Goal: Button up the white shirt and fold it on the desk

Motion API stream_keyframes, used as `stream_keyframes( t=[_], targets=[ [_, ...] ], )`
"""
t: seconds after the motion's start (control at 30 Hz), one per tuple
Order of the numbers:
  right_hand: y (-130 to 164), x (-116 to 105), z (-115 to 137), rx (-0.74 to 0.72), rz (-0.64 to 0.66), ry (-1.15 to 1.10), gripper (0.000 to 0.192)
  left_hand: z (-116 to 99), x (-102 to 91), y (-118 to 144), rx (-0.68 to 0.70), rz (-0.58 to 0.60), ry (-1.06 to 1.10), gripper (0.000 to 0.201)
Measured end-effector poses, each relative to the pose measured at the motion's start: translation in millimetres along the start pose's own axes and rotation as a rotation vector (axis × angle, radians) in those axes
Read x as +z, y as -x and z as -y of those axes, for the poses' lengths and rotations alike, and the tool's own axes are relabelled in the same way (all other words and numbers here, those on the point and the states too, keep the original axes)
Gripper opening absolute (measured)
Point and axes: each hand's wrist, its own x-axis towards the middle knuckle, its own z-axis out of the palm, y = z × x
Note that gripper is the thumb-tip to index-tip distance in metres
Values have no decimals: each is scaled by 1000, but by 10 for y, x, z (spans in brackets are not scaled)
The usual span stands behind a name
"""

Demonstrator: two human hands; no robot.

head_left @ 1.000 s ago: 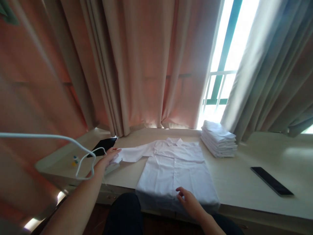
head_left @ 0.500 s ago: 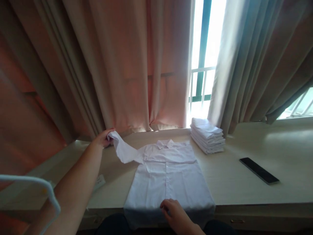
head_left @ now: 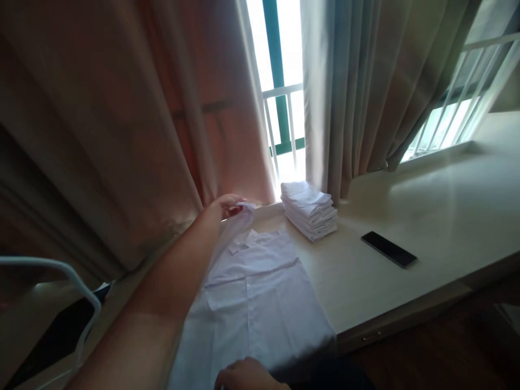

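A white button-up shirt (head_left: 260,303) lies front up on the pale wooden table (head_left: 406,238), its hem hanging over the near edge. My left hand (head_left: 228,206) pinches the end of the shirt's left sleeve (head_left: 242,215) and holds it lifted above the collar, near the curtain. My left forearm crosses over the shirt's left side. My right hand (head_left: 247,375) rests on the shirt's hem at the bottom of the view, only partly visible.
A stack of folded white shirts (head_left: 309,209) sits behind the shirt by the window. A black phone (head_left: 388,249) lies on the table to the right. Curtains (head_left: 122,119) hang close behind. A white hanger (head_left: 77,292) pokes in at the left.
My left hand has carried the sleeve end from out at the left, up and inward over the collar. The view has swung left and tilted, and my right hand has slid lower.
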Motion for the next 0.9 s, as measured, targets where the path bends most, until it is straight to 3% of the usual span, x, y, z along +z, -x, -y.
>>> stream_keyframes(
  t=[0.1, 0.2, 0.3, 0.37, 0.47, 0.6, 0.73, 0.9],
  targets=[
    [-85, 22, -59, -12, -26, -1, 24, 106, 699, -134, -234, 281, 35, 48],
    [-104, 14, -131, -38, -36, -31, 27, 370, 947, -79, -363, 385, 19, 62],
    [-72, -40, -192, -81, -36, -59, 31, 829, 791, 131, -333, 347, -238, 60],
    [-31, -88, -209, -81, -44, -67, 33, 1189, 566, 394, -310, 219, -475, 51],
    [41, -144, -194, -67, -59, -80, 34, 1693, 217, 992, -294, 91, -595, 33],
    [90, -145, -127, -52, -57, -71, 34, 2221, -59, 1897, -316, -32, -671, 52],
    [27, -63, -45, -42, -8, -41, 33, 2600, -150, 2453, -331, -211, -795, 62],
    [-144, 46, 88, -72, 43, -25, 33, 2765, -220, 2551, -347, -346, -889, 46]
  ],
)
